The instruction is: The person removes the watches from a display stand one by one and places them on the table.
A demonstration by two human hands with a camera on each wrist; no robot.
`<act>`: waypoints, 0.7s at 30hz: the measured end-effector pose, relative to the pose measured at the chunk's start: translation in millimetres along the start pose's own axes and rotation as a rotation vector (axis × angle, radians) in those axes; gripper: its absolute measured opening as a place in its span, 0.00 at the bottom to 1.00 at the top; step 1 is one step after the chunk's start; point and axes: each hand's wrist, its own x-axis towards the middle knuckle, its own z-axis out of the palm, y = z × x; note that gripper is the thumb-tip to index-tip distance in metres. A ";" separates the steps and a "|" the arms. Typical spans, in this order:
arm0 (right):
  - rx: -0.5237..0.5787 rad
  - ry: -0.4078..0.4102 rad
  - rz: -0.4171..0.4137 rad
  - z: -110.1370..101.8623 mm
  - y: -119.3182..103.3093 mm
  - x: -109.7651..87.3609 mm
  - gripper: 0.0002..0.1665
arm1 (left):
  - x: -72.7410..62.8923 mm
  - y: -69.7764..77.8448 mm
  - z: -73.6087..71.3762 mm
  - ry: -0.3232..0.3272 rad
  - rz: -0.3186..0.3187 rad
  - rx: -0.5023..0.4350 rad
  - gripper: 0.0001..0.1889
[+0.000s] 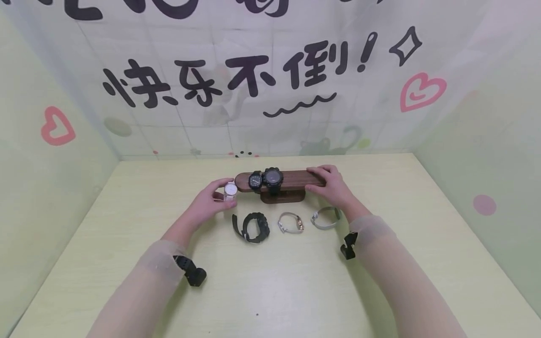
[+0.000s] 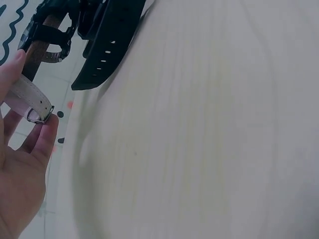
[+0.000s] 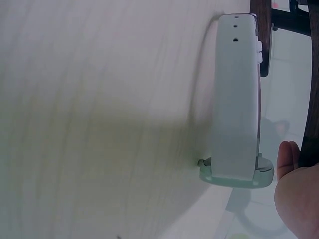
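Observation:
My left hand (image 1: 208, 201) pinches a white wristwatch (image 1: 230, 189) between thumb and fingers, right by the left end of a dark wooden watch stand (image 1: 299, 178). Its pale strap (image 2: 31, 93) and buckle show against the fingers in the left wrist view. Around the stand's bar sit two black watches: a squarish one (image 1: 255, 180) near the left end and a larger round one (image 1: 273, 177) beside it. At the bar's right end, my right hand (image 1: 334, 187) grips the wood, thumb in front and fingers over the far side.
In front of the stand lie a black watch (image 1: 262, 227) with its strap open, a thin bracelet-like watch (image 1: 300, 224) and a pale green-white watch (image 3: 234, 104). Printed walls close the table (image 1: 270, 291) in at the back and sides.

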 end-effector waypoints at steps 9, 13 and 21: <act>0.008 -0.001 -0.008 -0.6 -1.2 -1.1 0.33 | -7.3 3.5 2.4 -0.023 0.020 0.052 0.39; 0.011 0.005 -0.012 0.2 -0.3 -0.5 0.32 | -11.4 6.0 5.3 -0.038 0.045 0.045 0.38; 0.012 0.006 -0.004 -0.2 -1.3 -0.6 0.32 | -22.0 13.4 10.4 -0.069 0.114 0.050 0.38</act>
